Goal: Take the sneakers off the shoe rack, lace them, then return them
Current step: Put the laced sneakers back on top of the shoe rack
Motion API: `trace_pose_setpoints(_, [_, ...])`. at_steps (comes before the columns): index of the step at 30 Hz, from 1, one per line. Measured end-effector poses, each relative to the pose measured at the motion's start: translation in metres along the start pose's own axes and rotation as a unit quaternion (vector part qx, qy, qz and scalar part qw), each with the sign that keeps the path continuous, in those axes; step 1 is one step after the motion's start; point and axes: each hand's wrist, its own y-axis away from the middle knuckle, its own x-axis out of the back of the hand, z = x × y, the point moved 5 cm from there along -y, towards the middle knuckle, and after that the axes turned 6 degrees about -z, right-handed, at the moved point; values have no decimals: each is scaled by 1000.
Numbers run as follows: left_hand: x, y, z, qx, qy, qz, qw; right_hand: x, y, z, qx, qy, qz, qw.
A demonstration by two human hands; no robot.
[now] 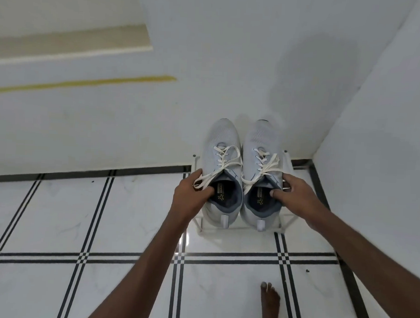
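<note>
item 1, left hand [190, 192]: reaches in from the near left; thumb tucked inside the collar of the left sneaker [221, 170], fingers wrapped round its outer left side. grip: closed on that sneaker's collar edge.

item 2, left sneaker: pale grey knit upper, darker grey-blue lining, white laces [218, 167] threaded through the eyelets with loose ends trailing over the left hand. toe points far, toward the wall; heel tab faces near.

item 3, right sneaker [263, 171]: matching, just beside the first, same heading. laces cross the tongue, ends spilling left across the opening.

item 4, right hand [293, 193]: enters from the near right; thumb inside the collar, fingers round the outer right side. grip: closed on the right sneaker's collar edge.

item 5, shoe rack [199, 225]: white wire frame, low on the floor in the far right corner; both sneakers sit over it, heels above its near rail. contact with the rails cannot be told.

item 6, floor [128, 215]: glossy white tiles with black double lines.

item 7, bare foot [269, 305]: near right, on the tiles.
</note>
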Motion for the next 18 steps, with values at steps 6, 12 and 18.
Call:
trace_pose_setpoints(6, [-28, -102, -3, 18, -12, 12, 1000, 28, -108, 12, -8, -2, -10, 1000])
trace_pose_setpoints(12, [-74, -195, -63, 67, -17, 4, 998, 21, -212, 71, -41, -8, -36, 998])
trace_pose_setpoints(18, [-112, -243, -145, 139, -16, -22, 990, -14, -272, 142, -90, -8, -58, 994])
